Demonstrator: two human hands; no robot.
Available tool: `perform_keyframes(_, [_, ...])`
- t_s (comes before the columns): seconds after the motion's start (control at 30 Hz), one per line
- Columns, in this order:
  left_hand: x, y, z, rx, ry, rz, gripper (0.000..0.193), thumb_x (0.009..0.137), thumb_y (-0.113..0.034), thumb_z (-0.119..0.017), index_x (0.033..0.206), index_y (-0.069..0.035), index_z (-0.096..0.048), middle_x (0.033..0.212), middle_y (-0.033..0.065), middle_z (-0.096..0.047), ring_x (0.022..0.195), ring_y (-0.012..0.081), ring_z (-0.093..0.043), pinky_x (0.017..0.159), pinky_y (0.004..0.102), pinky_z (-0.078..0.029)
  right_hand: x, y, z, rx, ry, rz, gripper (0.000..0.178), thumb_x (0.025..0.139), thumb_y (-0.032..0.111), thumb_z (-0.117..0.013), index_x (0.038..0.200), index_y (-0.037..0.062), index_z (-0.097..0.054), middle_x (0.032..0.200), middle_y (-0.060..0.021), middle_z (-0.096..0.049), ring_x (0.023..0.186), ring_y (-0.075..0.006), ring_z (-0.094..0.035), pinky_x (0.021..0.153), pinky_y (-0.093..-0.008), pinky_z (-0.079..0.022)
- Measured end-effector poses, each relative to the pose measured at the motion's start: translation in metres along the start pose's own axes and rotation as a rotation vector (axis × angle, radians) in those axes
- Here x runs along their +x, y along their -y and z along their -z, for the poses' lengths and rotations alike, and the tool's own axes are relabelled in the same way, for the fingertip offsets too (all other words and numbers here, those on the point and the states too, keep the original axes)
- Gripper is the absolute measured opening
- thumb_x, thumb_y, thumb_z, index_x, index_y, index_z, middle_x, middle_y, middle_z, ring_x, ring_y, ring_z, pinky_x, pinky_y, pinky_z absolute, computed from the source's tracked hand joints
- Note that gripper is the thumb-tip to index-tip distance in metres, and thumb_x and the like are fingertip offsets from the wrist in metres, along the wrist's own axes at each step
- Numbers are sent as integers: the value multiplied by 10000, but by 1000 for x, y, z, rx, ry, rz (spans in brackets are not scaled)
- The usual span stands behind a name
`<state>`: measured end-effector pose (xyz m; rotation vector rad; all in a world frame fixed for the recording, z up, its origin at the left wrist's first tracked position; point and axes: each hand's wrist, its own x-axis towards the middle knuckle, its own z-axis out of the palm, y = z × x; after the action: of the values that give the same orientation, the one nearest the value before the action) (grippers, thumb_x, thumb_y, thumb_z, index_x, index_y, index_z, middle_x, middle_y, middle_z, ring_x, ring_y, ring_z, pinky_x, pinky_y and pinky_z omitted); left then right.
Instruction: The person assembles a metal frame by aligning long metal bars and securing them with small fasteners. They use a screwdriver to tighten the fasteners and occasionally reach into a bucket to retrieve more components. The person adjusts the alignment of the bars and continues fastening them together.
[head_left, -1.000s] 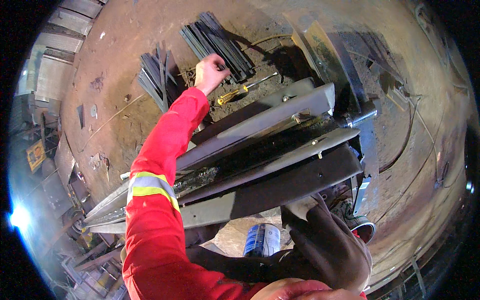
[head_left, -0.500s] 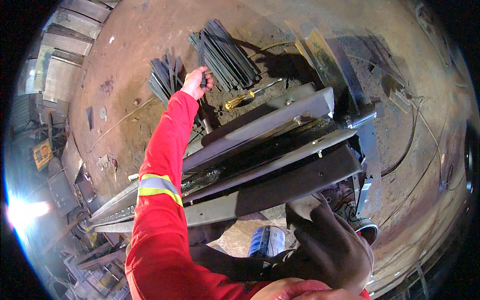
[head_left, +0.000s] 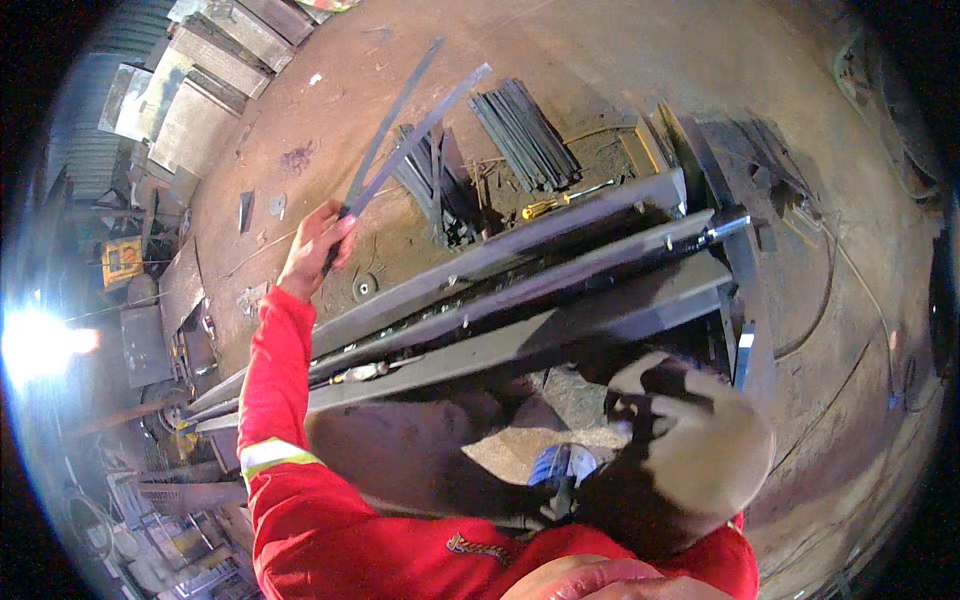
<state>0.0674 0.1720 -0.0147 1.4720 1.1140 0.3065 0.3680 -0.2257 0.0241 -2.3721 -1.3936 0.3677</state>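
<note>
1. Step in hand, as judged: handling of strip stock, with one pair held up by the left hand (head_left: 320,242).
2. State of hands: the left hand is closed around the lower ends of a long, flat, dark-grey metal strip (head_left: 394,120) and a long, flat, violet-grey metal strip (head_left: 425,133). The right hand is out of view; its state cannot be told.
3. Position of strips: beyond the far edge of the long, grey steel beams (head_left: 620,305), toward their left end. The free ends point away from the person and spread into a narrow V.
4. Stock: a loose stack of dark, flat metal strips (head_left: 425,185) and a neater stack of dark, flat metal strips (head_left: 525,135) lie on the brown, dirt-covered floor (head_left: 570,60), past the beams' far edge.
5. Adjacent tool: a screwdriver with a yellow handle (head_left: 543,208) lies between the neater stack and that edge.
6. Next move, as judged: it calls for a firm grip and control of both free ends. The long overhang could swing, or catch the loose stack.
</note>
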Motion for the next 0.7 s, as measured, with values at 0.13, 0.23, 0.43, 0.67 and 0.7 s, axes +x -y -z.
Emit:
perform_keyframes(0.13, [-89,9,22,-79,15,-51,193,885,-173,-603,970,-83,-455,555,-24,-420,412,53,-360,376,213,-274,-51,-66,-66,283,122,-282,120,764,216,-571,731,100,-575,673,-45,-571,572,-219,-544,479,-358,-431])
perform_keyframes(0.23, [-138,25,14,-154,32,-121,223,884,-194,-612,967,-88,-434,552,-27,-393,423,58,-348,390,206,-269,-110,-172,-126,704,-17,-714,144,789,223,-532,697,113,-537,645,-37,-538,543,-201,-504,451,-349,-402])
perform_keyframes(0.43, [-192,52,-38,-464,78,-191,27,958,-115,-473,951,-105,-449,587,-27,-381,466,63,-350,411,211,-263,-240,-320,-96,1630,-720,-986,232,838,237,-453,628,138,-462,589,-22,-473,484,-166,-426,395,-332,-345])
perform_keyframes(0.67, [-200,62,-53,-143,21,-271,209,838,-73,-655,944,-94,-476,683,-37,-451,549,45,-408,488,189,-328,-224,-264,-30,1700,-779,-766,124,870,78,-534,960,0,-569,833,-56,-583,722,-184,-548,607,-253,-460])
perform_keyframes(0.7, [-200,60,-54,-126,-22,-334,264,789,-55,-704,940,-67,-488,696,-43,-466,601,41,-431,549,186,-365,-223,-259,-29,1707,-730,-770,136,871,58,-539,986,-10,-565,853,-59,-591,741,-187,-564,618,-253,-472])
